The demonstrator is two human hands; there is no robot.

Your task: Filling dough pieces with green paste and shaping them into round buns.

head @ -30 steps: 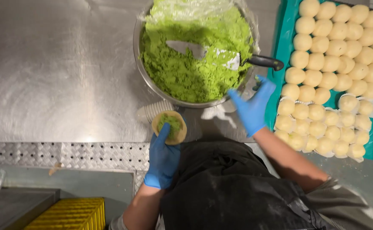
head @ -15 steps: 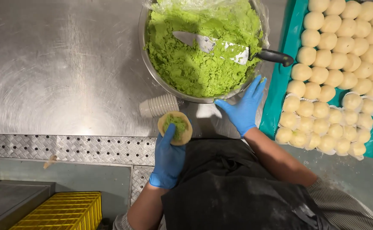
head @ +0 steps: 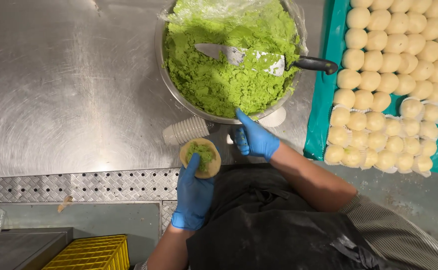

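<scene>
My left hand [head: 194,192], in a blue glove, holds a flat round of pale dough [head: 201,158] with a lump of green filling on it. My right hand [head: 253,138], also gloved in blue, hovers just to the right of the dough, fingers half curled, one finger pointing up at the rim of a large metal bowl [head: 165,80]. The bowl is full of bright green paste [head: 219,75], and a wide knife [head: 259,59] with a black handle lies across it.
A stack of white paper cups [head: 186,130] lies on its side under the bowl. A teal tray [head: 324,100] at right holds several rows of pale dough balls [head: 384,75]. A yellow crate [head: 89,254] sits below the steel counter [head: 64,85].
My right hand has drawn back from beside the tray towards the dough and curled its fingers. The left hand with the dough has barely moved.
</scene>
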